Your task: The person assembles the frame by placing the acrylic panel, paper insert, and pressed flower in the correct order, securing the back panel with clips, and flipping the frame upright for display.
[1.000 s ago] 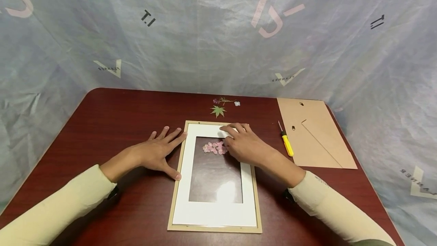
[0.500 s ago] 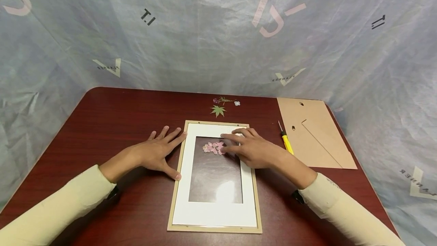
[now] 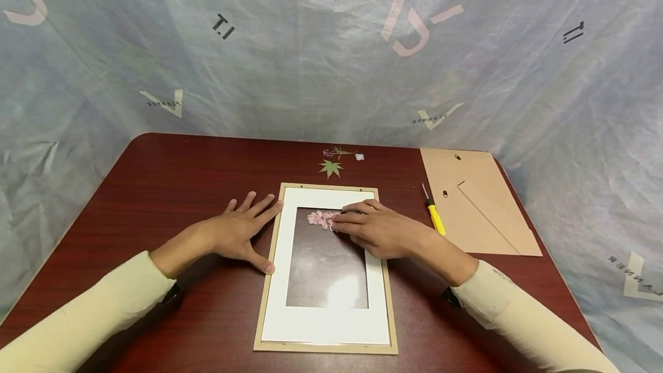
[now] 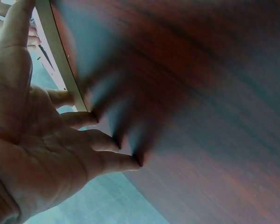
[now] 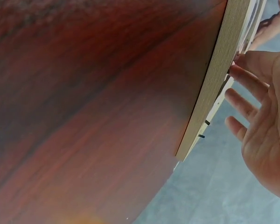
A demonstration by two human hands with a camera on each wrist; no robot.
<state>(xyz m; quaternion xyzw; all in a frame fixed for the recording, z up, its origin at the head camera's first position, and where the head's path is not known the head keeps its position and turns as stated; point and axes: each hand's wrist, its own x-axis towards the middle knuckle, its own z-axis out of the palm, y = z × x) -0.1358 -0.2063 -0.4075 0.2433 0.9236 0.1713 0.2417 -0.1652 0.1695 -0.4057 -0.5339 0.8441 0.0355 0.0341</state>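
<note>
A light wood picture frame [image 3: 392,327] with a white mat [image 3: 326,327] and a clear pane [image 3: 326,269] lies on the table. Pressed pink flowers [image 3: 318,220] rest within the mat opening, near its top. My right hand [image 3: 385,232] reaches over the frame's right side, fingertips at the flowers' right end and hiding part of them. In the right wrist view its thumb and index fingertips are close together, the other fingers extended. My left hand [image 3: 233,238] is spread flat, thumb and index fingertips touching the frame's left edge.
Beyond the frame lie a green maple leaf [image 3: 330,168], a small purple flower sprig [image 3: 328,153] and a pale flower [image 3: 359,156]. To the right are a yellow-handled screwdriver [image 3: 436,219] and a brown backing board [image 3: 481,206]. Grey sheeting [image 3: 311,73] hangs behind the table.
My right hand first draws back rightward from the flowers, then brings its fingertips in to their right end. That end of the flowers has shifted slightly upward. The left hand stays put.
</note>
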